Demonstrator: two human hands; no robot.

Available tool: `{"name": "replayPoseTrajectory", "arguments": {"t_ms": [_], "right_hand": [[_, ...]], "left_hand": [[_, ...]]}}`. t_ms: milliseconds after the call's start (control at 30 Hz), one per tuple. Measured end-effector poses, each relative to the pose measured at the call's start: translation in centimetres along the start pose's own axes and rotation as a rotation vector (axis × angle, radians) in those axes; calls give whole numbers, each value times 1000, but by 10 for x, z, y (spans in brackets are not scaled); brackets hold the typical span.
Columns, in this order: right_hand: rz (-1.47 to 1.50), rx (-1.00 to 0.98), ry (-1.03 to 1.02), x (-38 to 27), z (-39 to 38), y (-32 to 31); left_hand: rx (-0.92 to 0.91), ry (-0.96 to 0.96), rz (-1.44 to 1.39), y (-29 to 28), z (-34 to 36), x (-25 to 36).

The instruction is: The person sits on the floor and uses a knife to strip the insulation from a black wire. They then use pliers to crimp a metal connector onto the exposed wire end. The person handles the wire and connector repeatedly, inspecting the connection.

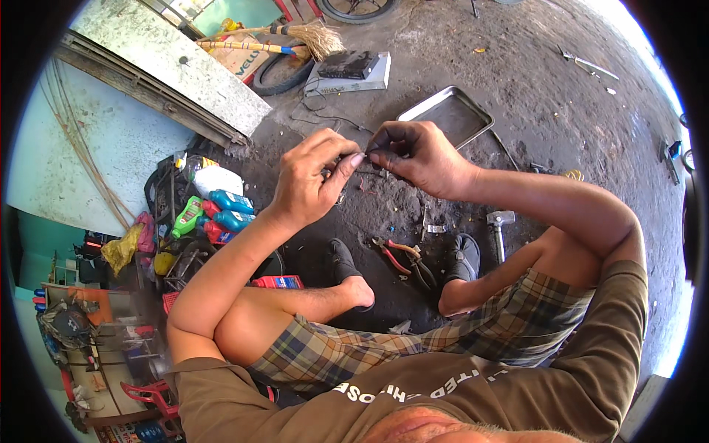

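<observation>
My left hand (314, 177) and my right hand (425, 159) meet in front of me, held above the dark floor. Both are closed in a pinch, thumb against fingers, their tips almost touching. What they pinch is too small and dark to make out. The right fingertips look blackened. A thin dark cable (336, 118) runs along the ground just beyond the hands. Between my feet lie red-handled pliers (391, 257) and a second pair of pliers with dark handles (423, 275). A hammer (500, 235) rests by my right foot.
Beyond my right hand sits a metal tray (413, 112). Farther off are a white box (373, 77) with a black box (348, 65) on top, a tyre (284, 80) and a straw broom (319, 40). Bottles (230, 201) crowd the left side. A caliper (588, 65) lies far right.
</observation>
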State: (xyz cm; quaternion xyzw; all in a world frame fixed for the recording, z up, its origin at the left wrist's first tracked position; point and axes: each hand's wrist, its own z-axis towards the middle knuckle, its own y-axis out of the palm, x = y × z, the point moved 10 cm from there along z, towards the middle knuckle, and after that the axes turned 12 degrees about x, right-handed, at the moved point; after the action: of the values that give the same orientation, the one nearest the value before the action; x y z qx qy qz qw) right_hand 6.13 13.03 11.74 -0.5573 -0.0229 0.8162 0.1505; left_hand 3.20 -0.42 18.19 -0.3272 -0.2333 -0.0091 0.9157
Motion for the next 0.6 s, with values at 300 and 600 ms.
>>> {"name": "replayPoseTrajectory", "arguments": {"t_ms": [300,600], "right_hand": [[-14,5,-22,1,1,5],[39,-6,154,27,1,2]], "left_hand": [[-139,-343,-171,24,-27,-49],[15,-345,-238,14,-14,-34]]}}
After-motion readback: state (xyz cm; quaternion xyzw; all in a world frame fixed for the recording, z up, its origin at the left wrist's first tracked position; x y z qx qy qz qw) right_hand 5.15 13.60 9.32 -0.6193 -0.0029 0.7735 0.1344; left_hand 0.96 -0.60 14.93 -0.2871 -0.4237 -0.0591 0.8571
